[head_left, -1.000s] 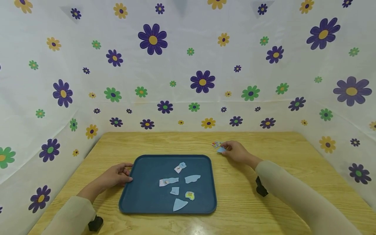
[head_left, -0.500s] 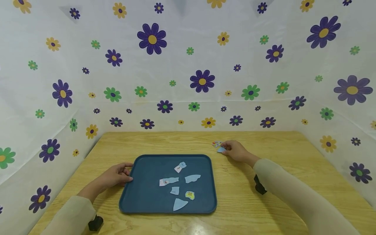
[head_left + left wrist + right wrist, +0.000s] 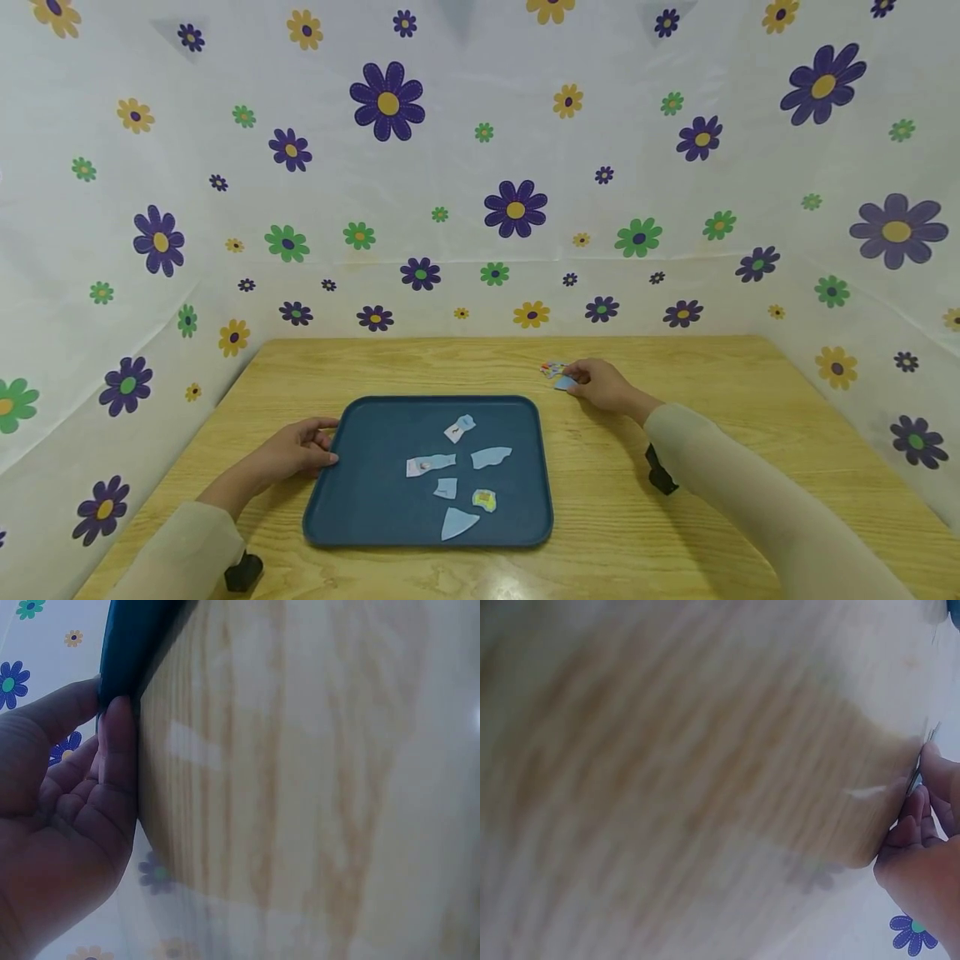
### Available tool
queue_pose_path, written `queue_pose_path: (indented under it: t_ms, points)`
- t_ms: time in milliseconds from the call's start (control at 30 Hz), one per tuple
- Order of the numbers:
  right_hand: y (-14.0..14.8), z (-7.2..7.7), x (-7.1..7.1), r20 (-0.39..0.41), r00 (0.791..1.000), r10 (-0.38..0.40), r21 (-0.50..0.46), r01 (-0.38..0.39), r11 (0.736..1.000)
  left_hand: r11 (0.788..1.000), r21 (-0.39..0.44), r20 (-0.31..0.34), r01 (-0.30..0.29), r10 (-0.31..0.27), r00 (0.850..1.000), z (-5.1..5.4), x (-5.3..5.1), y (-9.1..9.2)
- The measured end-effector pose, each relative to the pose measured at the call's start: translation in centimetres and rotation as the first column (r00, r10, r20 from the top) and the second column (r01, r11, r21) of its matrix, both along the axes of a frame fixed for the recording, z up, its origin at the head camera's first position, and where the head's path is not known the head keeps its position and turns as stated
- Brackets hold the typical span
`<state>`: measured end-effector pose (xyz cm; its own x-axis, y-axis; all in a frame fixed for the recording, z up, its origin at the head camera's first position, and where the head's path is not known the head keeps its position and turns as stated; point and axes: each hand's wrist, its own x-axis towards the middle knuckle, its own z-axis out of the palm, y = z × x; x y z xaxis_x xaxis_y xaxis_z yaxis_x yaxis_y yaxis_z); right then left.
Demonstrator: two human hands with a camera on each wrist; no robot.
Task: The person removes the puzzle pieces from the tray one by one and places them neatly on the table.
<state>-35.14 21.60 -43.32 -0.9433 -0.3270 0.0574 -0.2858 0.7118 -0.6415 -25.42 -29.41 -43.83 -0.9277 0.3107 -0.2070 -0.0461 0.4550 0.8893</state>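
A dark blue tray [image 3: 360,500] lies on the wooden table, bearing several torn-looking light blue pieces, such as a pointed one [image 3: 459,522] and a strip with a pale pink end [image 3: 431,465]. My left hand [image 3: 288,450] holds the tray's left edge; the left wrist view shows thumb and finger at the tray's rim [image 3: 135,637]. Beyond the tray's far right corner, my right hand [image 3: 603,386] pinches a light blue piece [image 3: 565,383]. Right beside its fingertips is a small heap of multicoloured pieces [image 3: 552,367], partly hidden by the hand. In the right wrist view, a thin piece [image 3: 913,780] shows edge-on between the fingers.
A yellow-printed piece [image 3: 484,499] lies near the tray's right side. The wooden table [image 3: 637,533] extends to white flowered cloth [image 3: 450,167] at the back and both sides. Black wrist devices [image 3: 244,572] sit under both forearms.
Almost nothing differs. The right forearm has shifted very slightly to the left, while the right hand stays at the heap with the light blue piece. The left hand and tray keep their place.
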Motion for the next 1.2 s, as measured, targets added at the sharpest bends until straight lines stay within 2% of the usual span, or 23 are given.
queue_pose_path:
  t_ms: [767,1200]
  points:
    - [0.0,-0.1,-0.6,0.036,0.999,0.001,0.018,-0.002,1.0,1.0,0.002,0.005,0.0,-0.001,1.0,0.1,0.0,0.0]
    - [-0.6,1.5,0.8,0.05,0.999,-0.014,-0.029,0.015,0.999,1.0,0.001,0.006,-0.008,0.007,1.0,0.3,0.1,0.2]
